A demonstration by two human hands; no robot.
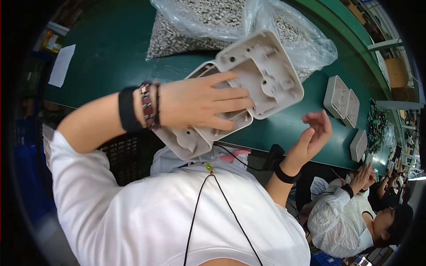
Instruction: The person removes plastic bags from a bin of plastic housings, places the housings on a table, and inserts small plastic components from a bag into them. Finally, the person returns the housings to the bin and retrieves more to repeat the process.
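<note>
My left hand (206, 102) lies palm down with its fingers spread over several light grey plastic housing shells. Its fingertips reach into the upper shell (284, 64), which is tilted with its moulded inside showing. Under my palm is a second shell (242, 122), partly covered. Below it a further shell (188, 144) sticks out over the table's near edge. Whether the fingers press on a shell, I cannot tell. Off to the right, my right hand (317, 133) is raised near the table edge, fingers loosely curved and thumb apart. Nothing shows in it.
Clear plastic bags (195, 31) full of small grey parts stand behind the shells on the green table (106, 57). More grey shells (341, 99) rest to the right, near a dark heap (377, 126). White paper (62, 65) lies far left. A co-worker (341, 217) sits at right.
</note>
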